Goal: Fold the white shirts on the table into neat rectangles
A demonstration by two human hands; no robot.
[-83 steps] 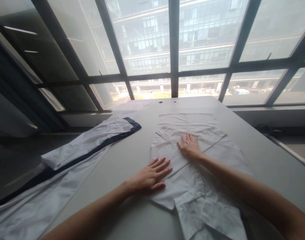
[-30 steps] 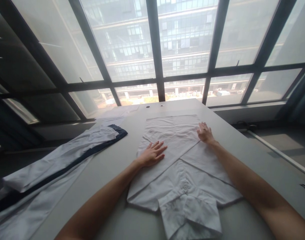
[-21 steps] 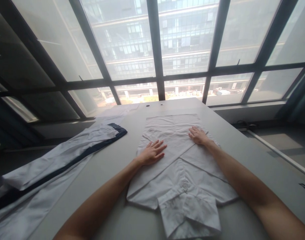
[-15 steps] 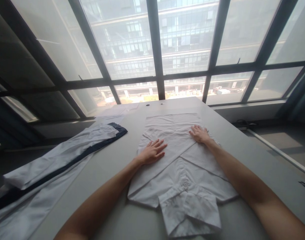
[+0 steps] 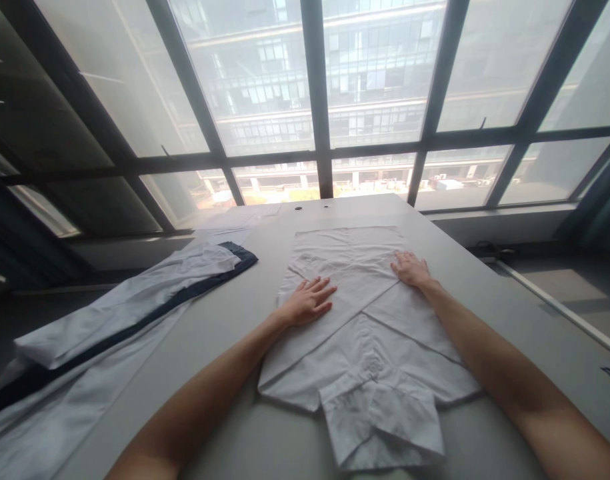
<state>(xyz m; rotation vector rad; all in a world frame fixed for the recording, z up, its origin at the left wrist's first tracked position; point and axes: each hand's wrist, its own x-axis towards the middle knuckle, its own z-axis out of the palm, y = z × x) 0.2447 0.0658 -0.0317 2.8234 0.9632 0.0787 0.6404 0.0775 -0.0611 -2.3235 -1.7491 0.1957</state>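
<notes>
Clock positions are read from the shirt's centre. The white woven-fabric shirt [image 5: 369, 297] lies folded and flat midway across the broad white worktop [image 5: 235, 293], its narrower folded end at six o'clock. The bare left hand [image 5: 311, 301] rests palm-down on it at nine o'clock, fingers spread. The bare right hand [image 5: 411, 269] rests on it between one and two, fingers slightly parted. Farther out toward nine, a navy fabric garment [image 5: 185, 295] lies beneath a rumpled white fabric garment [image 5: 139, 290]. Dark-framed windows [image 5: 323, 100] stand at twelve.
</notes>
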